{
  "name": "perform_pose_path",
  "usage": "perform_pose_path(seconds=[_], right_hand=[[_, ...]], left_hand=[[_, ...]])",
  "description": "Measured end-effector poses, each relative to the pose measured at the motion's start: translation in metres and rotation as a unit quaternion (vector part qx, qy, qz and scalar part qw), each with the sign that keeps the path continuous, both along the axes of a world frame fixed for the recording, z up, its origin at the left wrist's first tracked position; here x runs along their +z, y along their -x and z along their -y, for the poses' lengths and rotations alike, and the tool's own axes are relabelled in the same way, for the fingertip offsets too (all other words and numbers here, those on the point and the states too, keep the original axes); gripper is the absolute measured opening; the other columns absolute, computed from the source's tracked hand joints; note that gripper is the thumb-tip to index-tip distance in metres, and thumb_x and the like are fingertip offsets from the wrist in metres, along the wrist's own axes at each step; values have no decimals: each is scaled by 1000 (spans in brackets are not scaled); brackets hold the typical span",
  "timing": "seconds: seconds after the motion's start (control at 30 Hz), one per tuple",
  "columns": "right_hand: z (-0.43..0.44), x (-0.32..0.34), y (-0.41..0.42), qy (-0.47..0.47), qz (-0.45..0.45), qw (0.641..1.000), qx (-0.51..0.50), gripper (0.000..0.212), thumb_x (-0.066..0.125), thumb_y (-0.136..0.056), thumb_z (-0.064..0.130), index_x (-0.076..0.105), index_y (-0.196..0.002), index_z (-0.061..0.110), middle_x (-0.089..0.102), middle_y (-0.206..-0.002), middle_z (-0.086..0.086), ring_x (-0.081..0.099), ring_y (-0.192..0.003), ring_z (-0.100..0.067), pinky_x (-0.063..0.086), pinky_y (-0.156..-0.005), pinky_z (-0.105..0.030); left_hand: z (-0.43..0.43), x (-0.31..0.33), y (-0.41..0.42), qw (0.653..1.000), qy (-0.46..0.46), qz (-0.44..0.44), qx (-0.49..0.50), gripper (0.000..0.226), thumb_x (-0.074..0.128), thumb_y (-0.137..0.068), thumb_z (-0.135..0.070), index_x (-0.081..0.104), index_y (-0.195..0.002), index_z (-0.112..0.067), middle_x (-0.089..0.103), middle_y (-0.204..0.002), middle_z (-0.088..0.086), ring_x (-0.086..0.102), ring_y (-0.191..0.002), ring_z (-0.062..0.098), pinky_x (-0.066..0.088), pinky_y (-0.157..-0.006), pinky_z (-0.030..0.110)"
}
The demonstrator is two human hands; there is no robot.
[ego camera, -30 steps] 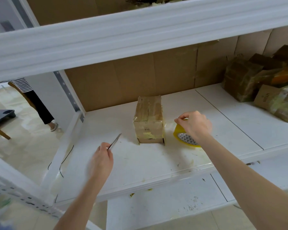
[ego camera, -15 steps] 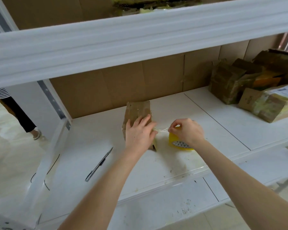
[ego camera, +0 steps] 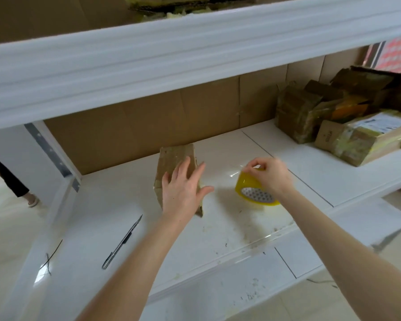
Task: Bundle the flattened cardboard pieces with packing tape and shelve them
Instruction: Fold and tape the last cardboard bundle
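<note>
head view, mid frame: left hand (ego camera: 183,189), fingers wide, presses the cardboard bundle (ego camera: 171,158); right hand (ego camera: 274,176) pinches the tape roll (ego camera: 247,185). taping seems unfinished; shelving is left.

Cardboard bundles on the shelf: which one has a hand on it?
The small upright bundle standing alone in the middle; the left hand lies against it, fingers straight. The other bundles are piled at the far right, untouched.
</note>
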State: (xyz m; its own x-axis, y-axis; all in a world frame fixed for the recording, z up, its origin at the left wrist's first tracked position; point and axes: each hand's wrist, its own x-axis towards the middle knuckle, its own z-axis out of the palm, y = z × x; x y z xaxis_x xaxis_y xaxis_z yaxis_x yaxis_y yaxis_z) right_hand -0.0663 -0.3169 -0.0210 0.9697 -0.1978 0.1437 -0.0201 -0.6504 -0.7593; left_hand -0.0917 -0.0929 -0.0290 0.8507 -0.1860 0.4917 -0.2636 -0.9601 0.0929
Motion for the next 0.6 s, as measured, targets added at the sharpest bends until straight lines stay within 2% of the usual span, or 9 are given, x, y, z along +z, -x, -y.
perform_pose_path(seconds=[0.03, 0.1, 0.13, 0.27, 0.4, 0.43, 0.5, 0.6], right_hand=[[-1, -3, 2, -28, 5, 1000, -2, 20, 70, -79, 48, 63, -65, 36, 57, -70, 17, 53, -69, -8, 34, -56, -23], [-1, -8, 4, -53, 11, 999, -2, 18, 71, -79, 47, 65, -66, 36, 61, -74, 13, 58, -75, -14, 38, -60, -24], [-1, -10, 5, -58, 12, 998, -1, 18, 70, -79, 48, 65, -67, 36, 63, -78, 10, 60, -77, -15, 40, -60, -24], [-1, -14, 12, -73, 2, 997, 6, 16, 69, -80, 49, 66, -71, 37, 66, -84, 7, 61, -79, -15, 41, -60, -25], [6, -14, 19, -104, 1, 994, 25, 13, 71, -82, 42, 67, -70, 39, 63, -77, 9, 59, -79, -15, 48, -67, -30], [8, -13, 20, -122, -2, 992, 33, 13, 71, -82, 38, 67, -70, 40, 62, -78, 8, 59, -80, -16, 50, -70, -32], [12, -13, 24, -137, -7, 990, 41, 14, 71, -83, 32, 68, -72, 41, 64, -85, 5, 59, -85, -18, 51, -74, -33], [17, -12, 27, -127, 2, 991, 42, 12, 70, -84, 29, 69, -78, 40, 66, -97, 4, 58, -92, -16, 53, -80, -34]], left_hand=[[2, 4, 1, 998, 33, 42, -36, 47, 68, -83, -41, 61, -124, -20, 53, -134, 7, 53, -119, 25, 41, -96, 47], [12, 11, 6, 981, 98, 130, -101, 27, 73, -81, -29, 66, -104, -15, 62, -110, 2, 61, -98, 22, 51, -77, 37], [21, 15, 9, 977, 126, 132, -114, 20, 72, -82, -27, 64, -97, -17, 62, -102, -2, 60, -91, 18, 51, -70, 33], [56, 18, 13, 974, 213, -28, -71, 19, 66, -85, -40, 51, -93, -31, 61, -91, -13, 56, -82, 9, 45, -62, 29], [68, 19, 5, 941, 316, -105, -60, 24, 67, -86, -24, 48, -75, -35, 62, -73, -13, 61, -73, 9, 49, -64, 31], [69, 19, 3, 931, 338, -121, -65, 23, 66, -87, -19, 54, -76, -35, 63, -73, -13, 61, -74, 8, 50, -67, 30], [70, 17, 1, 921, 353, -145, -82, 18, 62, -90, -14, 69, -91, -31, 66, -80, -13, 60, -77, 3, 48, -71, 25], [74, 13, -1, 920, 344, -163, -94, 20, 64, -90, -19, 73, -107, -22, 70, -98, -8, 60, -87, 5, 43, -75, 12]])
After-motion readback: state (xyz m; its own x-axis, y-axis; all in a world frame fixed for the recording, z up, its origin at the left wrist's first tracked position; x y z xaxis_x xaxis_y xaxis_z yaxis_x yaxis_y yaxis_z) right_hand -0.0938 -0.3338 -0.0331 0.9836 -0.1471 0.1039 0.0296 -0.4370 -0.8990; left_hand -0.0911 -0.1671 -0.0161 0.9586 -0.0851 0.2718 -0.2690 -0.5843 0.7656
